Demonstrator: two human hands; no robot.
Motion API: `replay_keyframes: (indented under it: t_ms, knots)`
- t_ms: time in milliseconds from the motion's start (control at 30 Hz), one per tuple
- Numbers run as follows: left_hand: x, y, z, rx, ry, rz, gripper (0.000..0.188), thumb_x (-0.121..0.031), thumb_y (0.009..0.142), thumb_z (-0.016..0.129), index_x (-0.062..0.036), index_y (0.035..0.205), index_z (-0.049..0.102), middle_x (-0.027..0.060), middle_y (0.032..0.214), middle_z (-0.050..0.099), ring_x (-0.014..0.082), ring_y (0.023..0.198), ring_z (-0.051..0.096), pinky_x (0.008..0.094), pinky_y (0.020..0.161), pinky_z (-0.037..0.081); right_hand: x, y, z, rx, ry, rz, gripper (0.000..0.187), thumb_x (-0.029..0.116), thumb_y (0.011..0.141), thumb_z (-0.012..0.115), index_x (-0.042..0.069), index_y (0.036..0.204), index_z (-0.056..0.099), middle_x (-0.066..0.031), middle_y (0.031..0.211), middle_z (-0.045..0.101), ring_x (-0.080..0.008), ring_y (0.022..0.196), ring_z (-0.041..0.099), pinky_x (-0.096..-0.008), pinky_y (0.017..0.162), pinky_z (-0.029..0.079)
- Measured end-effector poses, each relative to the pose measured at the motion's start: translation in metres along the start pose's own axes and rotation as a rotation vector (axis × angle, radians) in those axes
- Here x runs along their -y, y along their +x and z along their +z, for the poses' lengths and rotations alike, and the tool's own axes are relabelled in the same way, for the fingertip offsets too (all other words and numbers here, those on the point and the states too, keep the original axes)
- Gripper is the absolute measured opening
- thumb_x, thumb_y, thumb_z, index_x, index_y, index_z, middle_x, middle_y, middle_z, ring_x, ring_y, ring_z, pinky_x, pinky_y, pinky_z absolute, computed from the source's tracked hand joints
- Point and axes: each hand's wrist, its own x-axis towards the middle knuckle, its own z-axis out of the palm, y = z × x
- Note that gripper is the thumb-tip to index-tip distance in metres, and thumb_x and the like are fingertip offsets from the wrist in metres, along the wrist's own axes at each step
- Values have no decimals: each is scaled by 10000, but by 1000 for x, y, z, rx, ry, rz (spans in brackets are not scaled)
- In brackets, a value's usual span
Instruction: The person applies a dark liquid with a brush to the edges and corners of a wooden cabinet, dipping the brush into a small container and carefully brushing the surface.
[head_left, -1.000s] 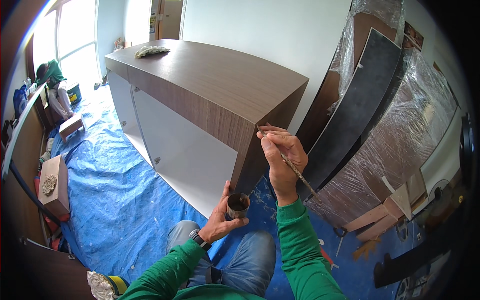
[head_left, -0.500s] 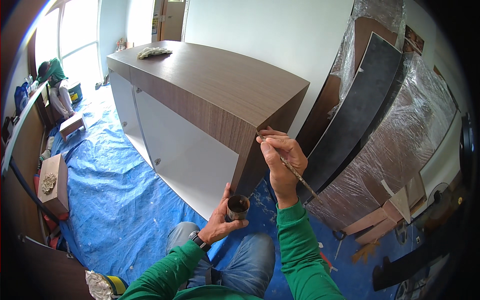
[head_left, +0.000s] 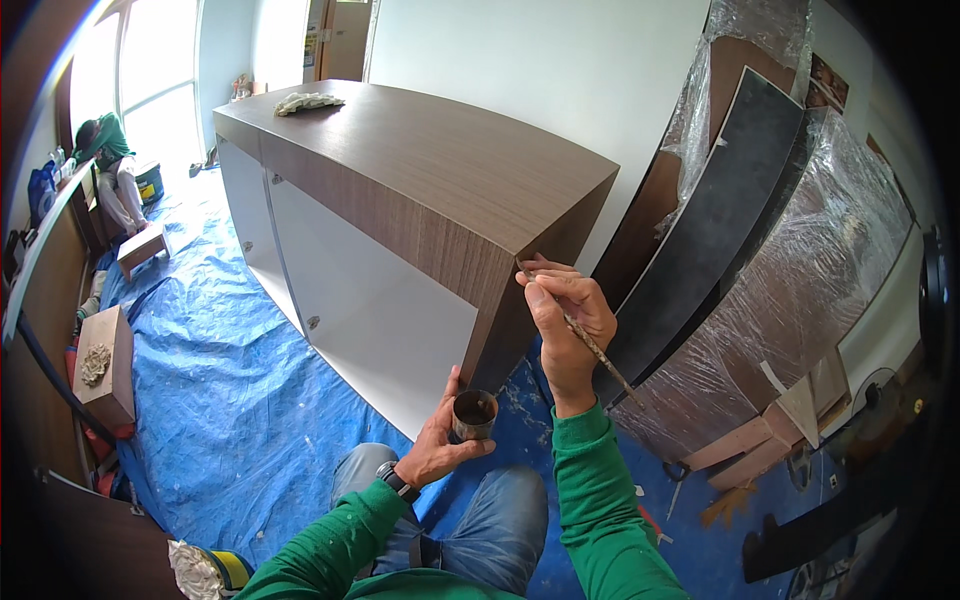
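Observation:
A thin paintbrush is pinched in my right hand, its handle slanting down to the right. Its tip is at the upper front corner of a brown wood-grain cabinet, and my fingers partly hide it. My left hand is wrapped round a small round can with dark contents, held below that corner close to the cabinet's lower edge. White inner panels with metal hinges show in the cabinet's open front.
A crumpled whitish rag lies on the cabinet top. Blue tarp covers the floor. Plastic-wrapped panels and a dark curved board lean at the right. Another person bends over at the far left, by a small wooden stool.
Almost nothing differs. The brush stays at the cabinet corner and the can stays in my left hand; the view has shifted very slightly.

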Motion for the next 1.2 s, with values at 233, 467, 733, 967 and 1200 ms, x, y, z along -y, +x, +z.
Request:
replay_keyframes:
  t_ms: [233,467,733,967,1200]
  knots:
    - [2,0,0,-2,-18,8,675,-316,760,826,-104,1364,612,194,1723,-46,340,1591,80,463,1243,225,-2,0,-2,20,-28,-1,135,-83,909,681,21,992,658,-106,1001,744,-230,1042,713,-454,1080,492]
    - [2,0,-2,5,10,4,665,-299,760,832,-113,1361,618,183,1726,-45,334,1592,88,468,1243,227,-3,-3,-2,31,-21,-22,149,-85,903,684,23,1000,650,-118,988,747,-229,1041,714,-462,1084,488]
    - [6,-1,0,0,-7,15,646,-286,768,831,-116,1355,622,185,1726,-52,332,1592,92,460,1243,224,-5,-3,0,-3,-29,-2,147,-82,899,689,27,993,655,-113,982,750,-231,1031,717,-453,1079,491]
    - [6,0,0,7,-15,12,643,-284,765,838,-114,1348,629,183,1726,-62,321,1593,87,452,1243,219,-6,-3,-4,48,-56,-40,146,-81,896,693,27,987,657,-116,979,750,-242,1035,715,-472,1083,486]
    - [4,0,1,4,-65,2,632,-265,769,832,-110,1346,629,175,1726,-76,319,1593,85,445,1243,222,-4,-5,-1,9,-24,-6,139,-80,899,690,22,985,653,-117,988,751,-243,1041,715,-477,1088,482]
